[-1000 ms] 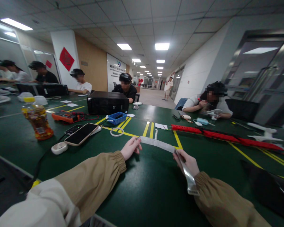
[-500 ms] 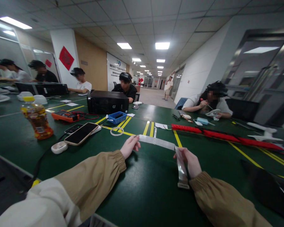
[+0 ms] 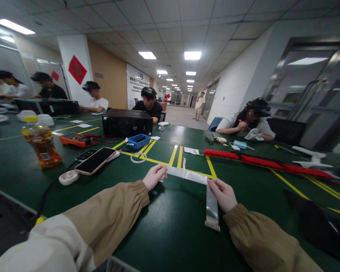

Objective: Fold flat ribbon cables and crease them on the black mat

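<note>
A flat grey ribbon cable stretches between my two hands over the green table. My left hand pinches its left end, fingers closed. My right hand grips the cable at a bend, and the rest of the strip hangs down toward me, ending in a connector near the table top. Both my arms wear tan sleeves.
A phone, a white charger, a drink bottle, an orange multimeter, a black box, a blue tray and a tape ring lie left. Red strips lie right. Several people sit around.
My right hand has moved the bend leftward and lower, so the stretched part is shorter. The hanging end swung from pointing right to hanging nearly straight down.
</note>
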`<move>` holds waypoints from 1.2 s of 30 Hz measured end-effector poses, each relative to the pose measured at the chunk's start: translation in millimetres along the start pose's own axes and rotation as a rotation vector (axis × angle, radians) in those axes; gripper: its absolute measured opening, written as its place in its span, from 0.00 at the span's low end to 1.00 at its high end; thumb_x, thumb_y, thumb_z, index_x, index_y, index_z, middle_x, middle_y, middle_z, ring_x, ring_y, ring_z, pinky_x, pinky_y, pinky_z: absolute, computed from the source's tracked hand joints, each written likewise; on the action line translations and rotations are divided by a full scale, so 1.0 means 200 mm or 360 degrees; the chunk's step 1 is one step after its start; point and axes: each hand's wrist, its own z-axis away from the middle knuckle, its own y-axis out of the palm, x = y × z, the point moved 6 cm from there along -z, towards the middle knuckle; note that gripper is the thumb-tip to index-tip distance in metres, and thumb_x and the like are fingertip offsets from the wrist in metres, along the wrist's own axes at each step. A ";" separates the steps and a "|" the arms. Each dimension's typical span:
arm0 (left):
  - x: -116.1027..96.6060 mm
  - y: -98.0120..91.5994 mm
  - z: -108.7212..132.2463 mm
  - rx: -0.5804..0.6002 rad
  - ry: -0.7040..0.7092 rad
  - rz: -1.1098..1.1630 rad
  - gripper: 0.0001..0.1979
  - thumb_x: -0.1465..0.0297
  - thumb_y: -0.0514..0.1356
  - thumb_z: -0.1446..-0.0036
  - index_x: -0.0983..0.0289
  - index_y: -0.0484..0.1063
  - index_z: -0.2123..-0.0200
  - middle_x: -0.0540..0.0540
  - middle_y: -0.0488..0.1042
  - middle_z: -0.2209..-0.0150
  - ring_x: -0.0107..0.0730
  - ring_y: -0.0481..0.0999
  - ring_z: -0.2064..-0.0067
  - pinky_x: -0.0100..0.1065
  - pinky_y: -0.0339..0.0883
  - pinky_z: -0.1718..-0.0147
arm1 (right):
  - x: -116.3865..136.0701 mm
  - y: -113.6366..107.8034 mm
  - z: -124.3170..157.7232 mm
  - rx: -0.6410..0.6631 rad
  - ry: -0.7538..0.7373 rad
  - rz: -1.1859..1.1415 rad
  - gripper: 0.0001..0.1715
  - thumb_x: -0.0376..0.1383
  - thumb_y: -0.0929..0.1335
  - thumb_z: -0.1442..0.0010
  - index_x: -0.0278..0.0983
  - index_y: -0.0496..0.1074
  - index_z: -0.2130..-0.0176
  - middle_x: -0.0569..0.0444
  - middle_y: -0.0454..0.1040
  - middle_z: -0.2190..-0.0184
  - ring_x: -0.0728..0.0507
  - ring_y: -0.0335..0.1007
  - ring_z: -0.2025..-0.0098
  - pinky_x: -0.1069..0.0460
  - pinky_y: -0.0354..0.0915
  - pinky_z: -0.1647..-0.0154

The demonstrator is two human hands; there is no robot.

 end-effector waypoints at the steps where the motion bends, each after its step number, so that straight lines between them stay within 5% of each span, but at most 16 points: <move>1: 0.00 0.00 0.00 0.0009 0.0019 -0.0022 0.22 0.51 0.58 0.52 0.66 0.64 0.73 0.48 0.68 0.79 0.21 0.65 0.79 0.25 0.60 0.78 | 0.00 0.00 0.00 0.0006 -0.0007 0.0028 0.27 0.56 0.64 0.51 0.34 0.67 0.75 0.56 0.62 0.82 0.49 0.57 0.80 0.55 0.54 0.81; 13: 0.01 -0.04 -0.01 0.0031 0.0155 -0.0303 0.17 0.55 0.52 0.43 0.65 0.63 0.68 0.47 0.67 0.78 0.18 0.62 0.84 0.22 0.56 0.85 | 0.03 0.12 0.05 0.0406 -0.0250 0.0303 0.31 0.58 0.61 0.46 0.36 0.53 0.82 0.59 0.52 0.83 0.51 0.50 0.79 0.56 0.50 0.78; 22: 0.00 -0.01 0.00 0.0072 0.0135 -0.0378 0.18 0.53 0.49 0.43 0.63 0.57 0.72 0.43 0.59 0.82 0.18 0.58 0.84 0.22 0.54 0.85 | 0.04 0.12 0.06 0.0404 -0.0430 0.0526 0.21 0.51 0.59 0.41 0.37 0.64 0.71 0.58 0.62 0.80 0.49 0.58 0.78 0.55 0.55 0.76; 29: -0.03 -0.01 0.02 0.0078 0.0223 -0.0551 0.17 0.56 0.47 0.40 0.63 0.58 0.73 0.44 0.60 0.81 0.21 0.59 0.82 0.25 0.55 0.80 | 0.03 0.14 0.06 0.0389 -0.0051 0.0050 0.25 0.56 0.59 0.43 0.36 0.64 0.69 0.55 0.68 0.76 0.49 0.62 0.78 0.55 0.58 0.78; 36: -0.16 0.04 0.08 0.0074 0.0656 -0.1410 0.09 0.66 0.52 0.42 0.63 0.66 0.60 0.53 0.70 0.67 0.34 0.68 0.66 0.33 0.59 0.66 | -0.01 0.16 0.07 0.0306 0.0175 -0.0134 0.27 0.58 0.62 0.50 0.36 0.60 0.73 0.59 0.60 0.82 0.53 0.51 0.84 0.57 0.48 0.85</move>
